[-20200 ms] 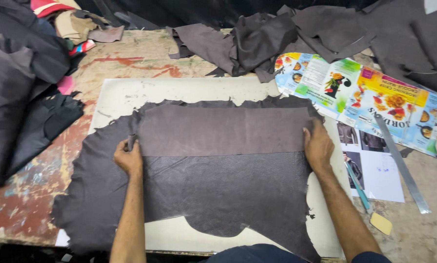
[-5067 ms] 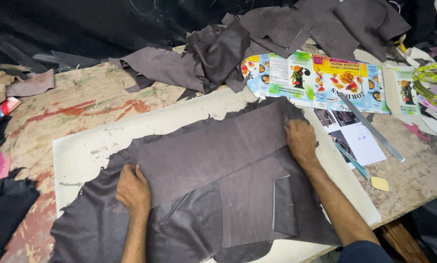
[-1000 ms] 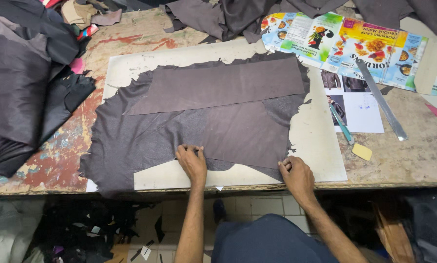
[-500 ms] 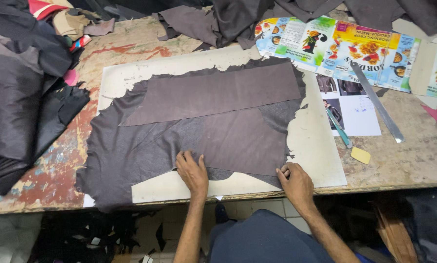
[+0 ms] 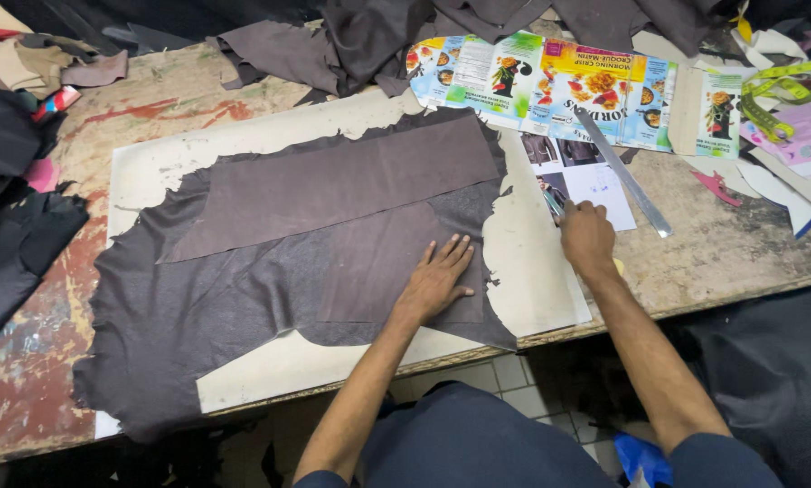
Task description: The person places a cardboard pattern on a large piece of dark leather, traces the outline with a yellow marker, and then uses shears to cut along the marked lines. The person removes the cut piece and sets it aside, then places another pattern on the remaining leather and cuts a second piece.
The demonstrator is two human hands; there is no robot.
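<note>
A large dark brown leather hide [image 5: 179,307] lies spread on a pale cutting board [image 5: 532,271]. Two brown pattern pieces lie on it: a long one [image 5: 333,185] across the top and a smaller rectangular one [image 5: 378,262] lower right. My left hand [image 5: 437,278] presses flat on the smaller piece, fingers spread. My right hand [image 5: 586,237] rests to the right at the board's edge, on a teal pen-like tool [image 5: 552,201] next to a white sheet with pictures [image 5: 595,181]; its grip on the tool is unclear.
A metal ruler [image 5: 622,185] lies diagonally right of the board. Flattened colourful cartons [image 5: 550,86] lie behind it. Dark leather scraps [image 5: 351,45] pile at the back, and more leather [image 5: 17,244] heaps at the left. A yellow measuring tape [image 5: 781,81] sits far right.
My left hand moved up onto the smaller pattern piece, which now lies on the hide's lower right. My right hand left the hide's near edge and went right, to the tools.
</note>
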